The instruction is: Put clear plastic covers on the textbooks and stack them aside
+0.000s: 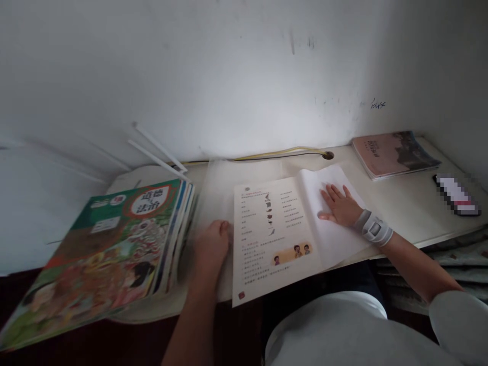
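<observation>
We saw the printed booklet [276,256] lying unfolded on the pale desk [396,203], in the middle of the view and close to the front edge, with its lower left corner at that edge. Its left page carried lines of text, a column of small dark pictures and, lower down, an orange patch with cartoon figures; the white page [310,203] on the right looked plain. Our right hand [339,206] lay flat on that white page, palm down with the fingers and thumb spread, and a grey and white band [374,227] circled the wrist. Our left hand [213,239] was beside the left margin of the booklet, its fingers curled in and its outline blurred, near a translucent sheet [223,185] that reached behind the booklet; we could not tell whether the fingers pinched that sheet. To the left of this hand we had a thick stack of books [110,249], the top one with a green, colourfully illustrated cover, jutting past the front of the desk. At the far right, well apart from the booklet, lay some books [396,152] under a pinkish cover, and nearer to us a phone [457,195] with a pixelated screen. Yellow and black cables [282,152] ran along the white wall [244,76] to a round hole [328,155] in the desk.
</observation>
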Motion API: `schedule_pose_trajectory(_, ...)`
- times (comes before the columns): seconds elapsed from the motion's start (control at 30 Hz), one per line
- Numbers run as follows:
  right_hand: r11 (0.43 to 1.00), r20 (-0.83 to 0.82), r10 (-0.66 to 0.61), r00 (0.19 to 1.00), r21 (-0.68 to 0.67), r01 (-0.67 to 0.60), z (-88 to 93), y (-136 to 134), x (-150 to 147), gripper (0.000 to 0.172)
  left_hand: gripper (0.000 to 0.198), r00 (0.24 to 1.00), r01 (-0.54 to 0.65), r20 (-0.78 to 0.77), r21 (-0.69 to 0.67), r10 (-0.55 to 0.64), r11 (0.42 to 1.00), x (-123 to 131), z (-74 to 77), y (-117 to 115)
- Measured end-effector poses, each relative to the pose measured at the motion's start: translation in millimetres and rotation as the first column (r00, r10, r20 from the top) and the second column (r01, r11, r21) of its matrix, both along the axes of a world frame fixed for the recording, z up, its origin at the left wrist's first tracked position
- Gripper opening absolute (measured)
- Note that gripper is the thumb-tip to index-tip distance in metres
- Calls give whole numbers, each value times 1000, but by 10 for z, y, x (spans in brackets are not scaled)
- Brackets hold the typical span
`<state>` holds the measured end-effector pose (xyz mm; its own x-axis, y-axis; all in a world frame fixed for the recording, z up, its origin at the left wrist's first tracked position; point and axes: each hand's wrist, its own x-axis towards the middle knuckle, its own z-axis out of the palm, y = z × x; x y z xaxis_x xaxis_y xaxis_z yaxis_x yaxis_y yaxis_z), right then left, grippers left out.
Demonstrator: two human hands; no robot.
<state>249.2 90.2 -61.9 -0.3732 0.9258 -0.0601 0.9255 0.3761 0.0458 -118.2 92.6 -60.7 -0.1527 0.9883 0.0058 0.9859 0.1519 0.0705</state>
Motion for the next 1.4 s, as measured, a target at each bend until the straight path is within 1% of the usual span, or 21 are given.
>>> schedule_pose_trajectory(0.13,997,4,-58,998,60,58,-13,-76,38,92,33,999,-3,-54,17,4,1000,12,-10,-8)
schedule_pose_trajectory(0.27,997,14,-44,999,66,43,-10,-90,70,90,33,999,11,-38,1,-11,1000,17,-4,-6)
schedule_pose_trajectory(0.37,999,17,-24,1000,38,23,11,16,84,86,33,999,26,-18,-20,-27,999,40,16,-18)
schedule_pose_trajectory(0.5,999,30,-32,999,-39,33,40,221,130,82,35,999,-14,-29,-35,13,999,89,41,-44)
schedule_pose_trajectory(0.6,996,30,-45,999,-71,47,80,257,153,81,37,1000,-26,-15,-18,26,1000,103,55,-55)
schedule_pose_trajectory(0.67,997,21,-65,998,-37,66,119,178,106,79,36,1000,-25,19,11,25,1000,98,68,-67)
schedule_pose_trajectory(0.73,998,-12,-37,999,49,37,154,30,-21,77,35,998,-35,59,31,33,999,90,83,-98)
schedule_pose_trajectory(0.8,989,-72,81,994,126,-72,165,-140,-219,76,35,994,-58,92,24,56,998,86,97,-153)
schedule_pose_trajectory(0.83,981,-108,154,982,138,-139,157,-214,-332,75,35,992,-70,104,16,68,997,88,100,-187)
schedule_pose_trajectory(0.87,972,-141,212,967,133,-194,140,-273,-443,76,35,991,-82,110,8,80,997,91,99,-223)
schedule_pose_trajectory(0.93,966,-187,255,949,99,-240,83,-333,-635,77,34,990,-94,107,-1,94,996,98,90,-286)
schedule_pose_trajectory(1.0,972,-198,236,951,62,-228,11,-327,-754,78,32,990,-107,93,-14,107,994,99,74,-325)
schedule_pose_trajectory(1.07,977,-196,215,957,46,-210,-51,-291,-792,79,31,990,-117,82,-21,118,993,92,60,-337)
schedule_pose_trajectory(1.2,983,-193,186,964,50,-179,-104,-268,-732,74,31,990,-109,92,7,108,994,61,55,-323)
schedule_pose_trajectory(1.33,987,-181,157,971,51,-150,-120,-346,-689,69,28,989,-97,115,24,94,995,34,57,-306)
schedule_pose_trajectory(1.4,989,-191,147,971,48,-140,-128,-368,-684,70,28,989,-101,109,29,98,994,29,51,-297)
